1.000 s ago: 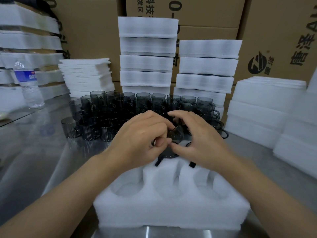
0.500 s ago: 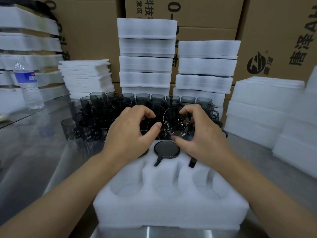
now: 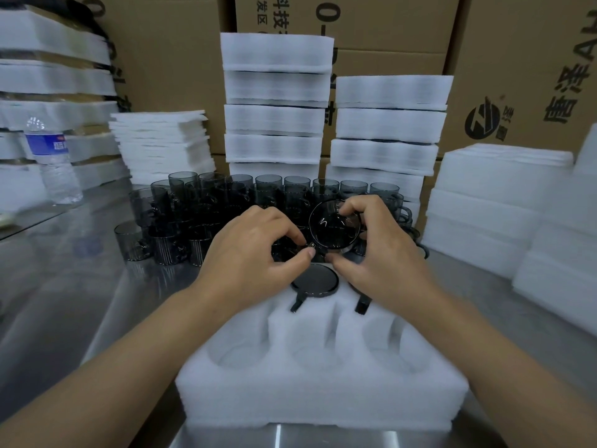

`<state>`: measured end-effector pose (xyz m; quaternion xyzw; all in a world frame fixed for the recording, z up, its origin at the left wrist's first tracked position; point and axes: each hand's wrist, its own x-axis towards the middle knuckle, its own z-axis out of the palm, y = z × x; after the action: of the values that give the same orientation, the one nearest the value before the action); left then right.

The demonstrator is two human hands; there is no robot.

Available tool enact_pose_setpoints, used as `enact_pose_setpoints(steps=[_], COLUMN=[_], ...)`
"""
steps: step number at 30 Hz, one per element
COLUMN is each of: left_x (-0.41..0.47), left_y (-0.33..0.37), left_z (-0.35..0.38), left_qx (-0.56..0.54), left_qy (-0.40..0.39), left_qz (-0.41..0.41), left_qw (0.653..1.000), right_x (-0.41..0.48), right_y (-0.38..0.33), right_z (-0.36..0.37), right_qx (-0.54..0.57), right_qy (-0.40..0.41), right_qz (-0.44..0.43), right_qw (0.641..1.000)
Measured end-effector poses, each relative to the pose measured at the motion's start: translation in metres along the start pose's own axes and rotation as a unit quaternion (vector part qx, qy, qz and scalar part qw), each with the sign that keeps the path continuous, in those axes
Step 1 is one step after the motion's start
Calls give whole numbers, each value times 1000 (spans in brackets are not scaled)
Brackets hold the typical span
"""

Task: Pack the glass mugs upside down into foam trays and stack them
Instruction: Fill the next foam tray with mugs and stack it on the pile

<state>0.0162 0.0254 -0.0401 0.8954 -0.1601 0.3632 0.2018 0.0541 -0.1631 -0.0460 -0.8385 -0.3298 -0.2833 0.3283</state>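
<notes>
Head view. Grips a glass mug (image 3: 334, 226) with the right hand (image 3: 381, 253), fingers curled over the upper rim and thumb beneath. Pinches its lower edge with the left hand (image 3: 248, 253). Holds it tilted, one round end towards the camera, probably so it can go into a pocket upside down. Hovers just above the far row of the foam tray (image 3: 323, 399), directly behind a seated mug (image 3: 315, 281) resting base up with its handle in the slot. Near pockets unfilled. Further back on the table (image 3: 80, 286), within easy reach, a cluster of unpacked mugs (image 3: 200, 215).
</notes>
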Motion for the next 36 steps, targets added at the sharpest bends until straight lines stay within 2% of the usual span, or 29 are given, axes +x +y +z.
enact_pose_setpoints(steps=[11, 17, 22, 26, 31, 36], left_x=[-1, -1, 2, 6, 13, 15], left_y=[3, 2, -7, -11, -12, -12], left_z=[-1, -3, -4, -8, -25, -36], left_qx=[2, -5, -112, -204, -299, -314], left_qy=[2, 19, 46, 61, 43, -14], left_qz=[12, 54, 6, -56, -98, -97], left_qw=[1000, 998, 993, 975, 948, 945], right_x=[1, 1, 2, 3, 4, -1], right_y=[0, 0, -5, -15, -25, -42], right_z=[0, -2, -8, -13, -21, -21], right_qx=[-11, 12, 82, 138, 262, 318], right_qy=[-3, -1, 3, -27, -58, -105], right_qz=[-4, 5, -8, 13, 46, 29], right_qw=[1000, 1000, 997, 990, 962, 942])
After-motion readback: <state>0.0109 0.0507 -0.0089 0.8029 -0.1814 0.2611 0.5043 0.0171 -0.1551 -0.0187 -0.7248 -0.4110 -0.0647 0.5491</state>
